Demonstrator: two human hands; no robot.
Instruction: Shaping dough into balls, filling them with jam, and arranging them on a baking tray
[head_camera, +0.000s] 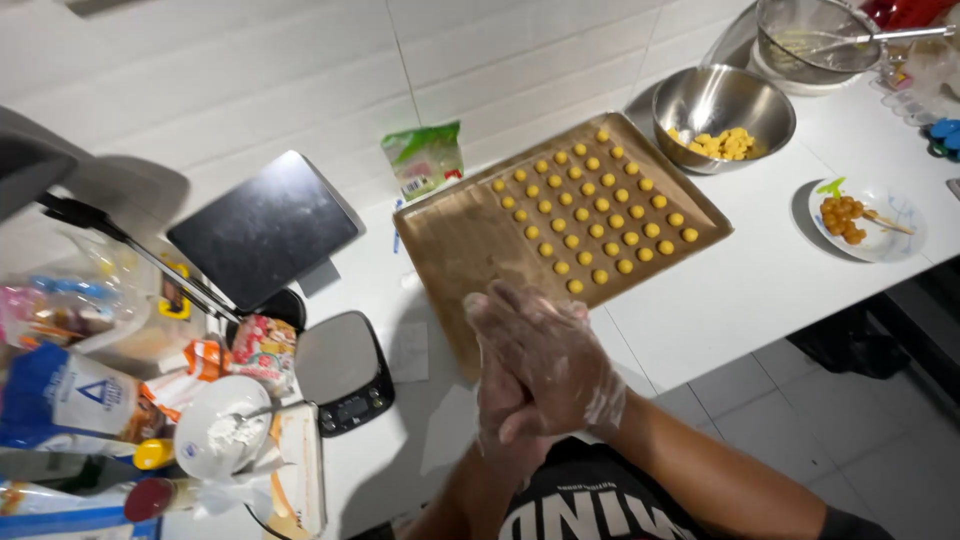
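— What are the hands doing?

— The right hand (545, 355) lies flat over the left hand (505, 400), palms pressed together, both in thin clear gloves. They sit just at the near edge of the baking tray (450, 250). Whether a piece of dough is caught between the palms I cannot tell; nothing shows at the edges.

— And the tray itself?

— Lined with brown paper, bare at its near-left half. Its far-right half carries rows of small yellow dough balls (590, 215), each apart from its neighbours.

— Left of the tray?

— A small kitchen scale (345, 370) sits just beside its near corner, and past that a white bowl (222, 428) of white powder with a spoon in it. A dark tablet (262, 228) leans further back.

— Beyond the tray?

— A green packet (424, 160) stands at its far-left edge against the wall. Touching its far-right corner, a steel mixing bowl (722, 108) holds yellow dough lumps (725, 143). To the tray's right, well apart, is a small plate (865, 222) with browned balls on a skewer.
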